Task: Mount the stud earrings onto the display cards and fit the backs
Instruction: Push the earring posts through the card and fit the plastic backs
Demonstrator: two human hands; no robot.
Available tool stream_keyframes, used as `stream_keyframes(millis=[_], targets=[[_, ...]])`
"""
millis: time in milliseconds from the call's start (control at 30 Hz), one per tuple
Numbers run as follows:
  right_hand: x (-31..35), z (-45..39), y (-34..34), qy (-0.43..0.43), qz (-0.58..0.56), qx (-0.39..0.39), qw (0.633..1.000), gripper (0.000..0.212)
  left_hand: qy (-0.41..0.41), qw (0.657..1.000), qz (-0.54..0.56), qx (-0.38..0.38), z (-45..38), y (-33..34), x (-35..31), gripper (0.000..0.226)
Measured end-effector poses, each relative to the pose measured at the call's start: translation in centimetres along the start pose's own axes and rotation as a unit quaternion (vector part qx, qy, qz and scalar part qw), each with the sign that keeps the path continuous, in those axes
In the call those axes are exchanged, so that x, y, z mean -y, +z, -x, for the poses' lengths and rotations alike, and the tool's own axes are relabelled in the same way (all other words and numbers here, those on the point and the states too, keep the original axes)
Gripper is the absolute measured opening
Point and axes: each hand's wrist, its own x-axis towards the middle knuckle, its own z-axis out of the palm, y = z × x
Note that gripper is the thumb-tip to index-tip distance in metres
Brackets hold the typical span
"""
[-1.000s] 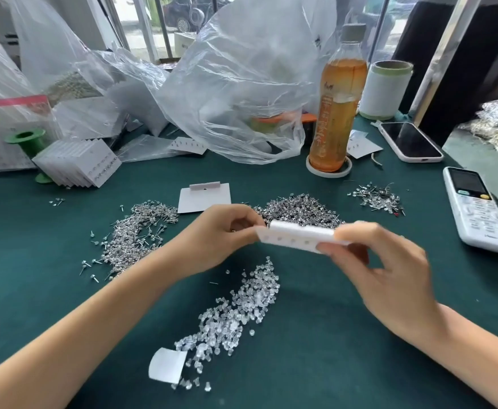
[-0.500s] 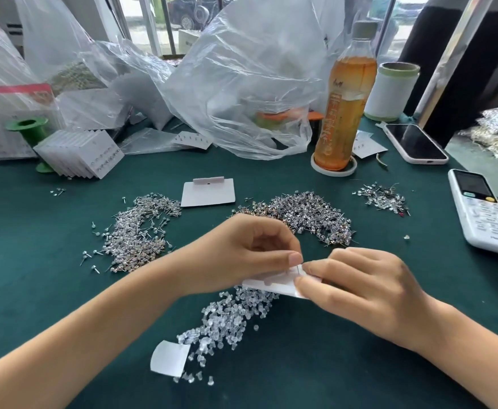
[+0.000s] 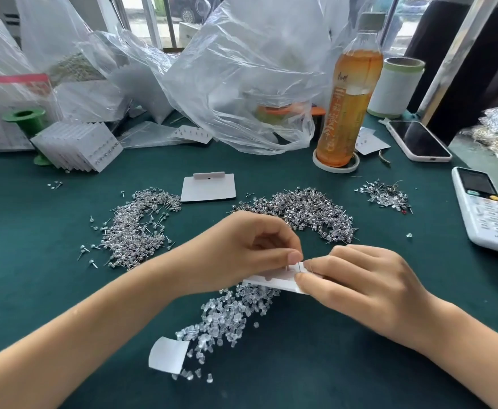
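Both hands hold a white display card (image 3: 274, 280) low over the pile of clear earring backs (image 3: 227, 314). My left hand (image 3: 242, 249) pinches the card's upper edge beside thin stud posts that stick up from it. My right hand (image 3: 357, 278) grips the card's right end, its fingertips meeting the left thumb at one post. Two heaps of silver stud earrings lie behind: one at the left (image 3: 135, 225), one at the centre (image 3: 307, 211). A blank card (image 3: 208, 188) lies between them.
A stack of filled cards (image 3: 79, 146) and a green spool (image 3: 26, 122) stand far left. Clear plastic bags (image 3: 227, 69), a tea bottle (image 3: 345, 93), a white roll (image 3: 395, 87), a phone (image 3: 417, 140), a white handset (image 3: 490, 211), a small stud pile (image 3: 386, 194) and a paper scrap (image 3: 168, 354) surround the green cloth.
Both hands brought the card down and toward me, from above the stud heap to just over the clear backs. The right fingers closed in on a post beside the left thumb.
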Motion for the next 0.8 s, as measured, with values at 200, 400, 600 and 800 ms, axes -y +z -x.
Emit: stream_keyframes(millis=[200, 400, 600, 800], targets=[[-0.01, 0.06, -0.11, 0.004, -0.006, 0.003, 1.0, 0.02, 0.005, 1.0, -0.005, 0.001, 0.03, -0.01, 0.08, 0.006], [0.06, -0.03, -0.11, 0.005, -0.011, 0.01, 1.0, 0.018, 0.016, 1.0, -0.023, 0.001, 0.01, 0.13, 0.13, 0.005], [0.15, 0.09, -0.18, -0.007, 0.001, 0.02, 1.0, 0.017, 0.002, 1.0, -0.007, 0.009, -0.04, 0.35, 0.35, 0.005], [0.23, 0.13, -0.1, -0.022, 0.024, 0.025, 0.999, 0.018, -0.008, 1.0, 0.005, 0.019, -0.02, 0.33, 0.51, 0.005]])
